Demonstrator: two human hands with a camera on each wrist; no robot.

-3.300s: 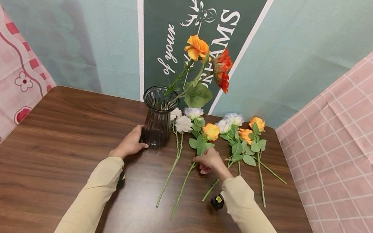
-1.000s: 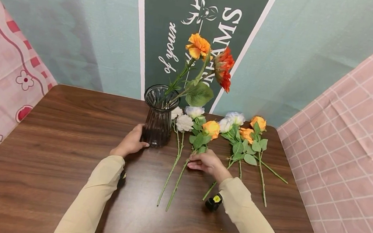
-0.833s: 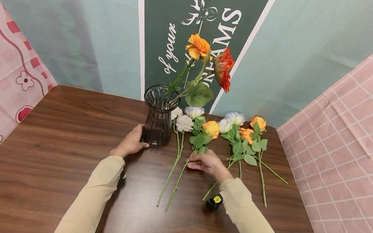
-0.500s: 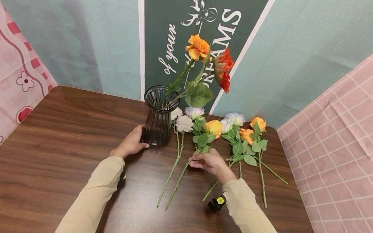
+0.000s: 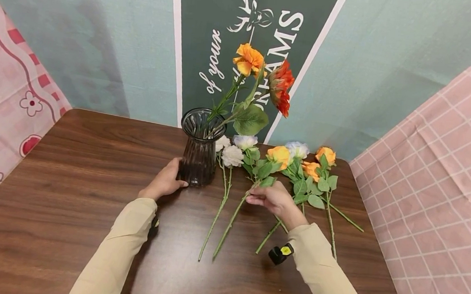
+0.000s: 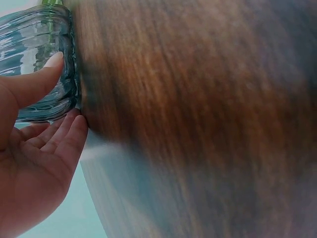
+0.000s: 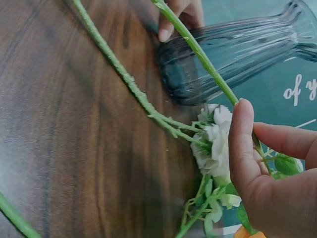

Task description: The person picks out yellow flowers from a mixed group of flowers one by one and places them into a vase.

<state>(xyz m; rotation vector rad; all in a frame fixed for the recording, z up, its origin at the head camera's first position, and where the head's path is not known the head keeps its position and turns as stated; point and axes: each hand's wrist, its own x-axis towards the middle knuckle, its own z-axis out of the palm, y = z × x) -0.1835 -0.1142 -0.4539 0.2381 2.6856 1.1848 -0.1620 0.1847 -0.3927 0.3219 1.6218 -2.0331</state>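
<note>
My left hand holds the lower side of a ribbed smoked-glass vase; in the left wrist view, its thumb and fingers lie on either side of the vase base. An orange flower and a red flower lean out to the right from the vase. To the right, my right hand pinches the green stem of a yellow-orange rose. The right wrist view shows that stem between thumb and fingers, slanting over the table. White flowers lie between vase and rose.
On the right of the wooden table lie several loose stems, with orange roses and a pale blue flower. A printed cloth hangs behind. Pink cloths flank the table left and right.
My right hand took the rose stem and shifted it left, then drew it back right and a little up; the bloom now overlaps the pale flowers. My left hand stays on the vase.
</note>
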